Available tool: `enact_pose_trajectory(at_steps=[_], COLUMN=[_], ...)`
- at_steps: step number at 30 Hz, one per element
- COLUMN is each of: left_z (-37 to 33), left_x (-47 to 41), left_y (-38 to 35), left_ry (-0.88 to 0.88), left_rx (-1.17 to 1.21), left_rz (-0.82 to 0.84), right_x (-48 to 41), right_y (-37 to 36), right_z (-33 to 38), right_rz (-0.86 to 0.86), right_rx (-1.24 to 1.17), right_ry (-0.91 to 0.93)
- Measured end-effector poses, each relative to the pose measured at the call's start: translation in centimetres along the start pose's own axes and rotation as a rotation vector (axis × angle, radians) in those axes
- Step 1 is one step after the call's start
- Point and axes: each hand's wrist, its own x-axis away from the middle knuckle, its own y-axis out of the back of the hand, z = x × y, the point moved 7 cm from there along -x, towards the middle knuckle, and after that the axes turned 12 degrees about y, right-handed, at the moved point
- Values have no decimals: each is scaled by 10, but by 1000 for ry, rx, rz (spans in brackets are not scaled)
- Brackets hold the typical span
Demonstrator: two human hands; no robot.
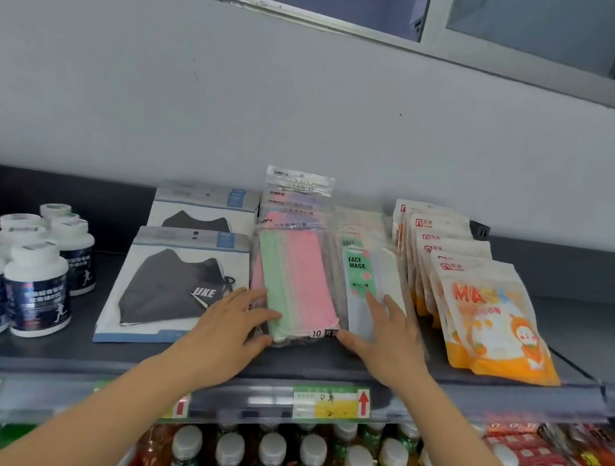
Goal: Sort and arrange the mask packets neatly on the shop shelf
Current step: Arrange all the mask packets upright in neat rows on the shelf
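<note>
ok, grey shelf (584, 333) runs the full width, with the mask stock mid-shelf near its front edge. rows from the left: black mask packs (169, 283) lying flat, one behind the other; pastel packets (298, 279) in a pink-and-green stack; face mask packets (357, 277) just beside them; orange pouches (492, 330) leaning back in a file toward the right end. white supplement bottles (35, 286) stand at the left end, drink bottles (269, 464) on the tier below.

handling, judged: the pastel packets look like thin film bags, so light, floppy and slick, and the stack is likely to slide or fan out. best squared up with flat palms on the long side edges or front corners, no hard pinch.

left hand (230, 325) is released, fingers straight, touching the front-left corner of the top pastel packet and partly lying over the near black mask pack. right hand (381, 341) is also released, fingers flat on the front face mask packet, thumb toward the pastel stack's front-right corner. neither hand grasps anything; the pastel stack sits between them at the shelf's front edge.
</note>
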Motion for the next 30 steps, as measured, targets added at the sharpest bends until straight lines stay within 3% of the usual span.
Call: enact_pose_trajectory(at_steps=[5,11,30], left_z=[-1,-16,1], left_x=[-12,-29,-6], left_y=[3,-5,6], left_ry=[175,261,169], left_rx=[-31,-195,-133], left_rz=[-1,31,58], right_x=[3,6,10], right_y=[5,5,16], right_z=[-4,-1,15], right_rz=[-60,-204,-286], right_rx=[45,37,63], right_ry=[-26,9,89])
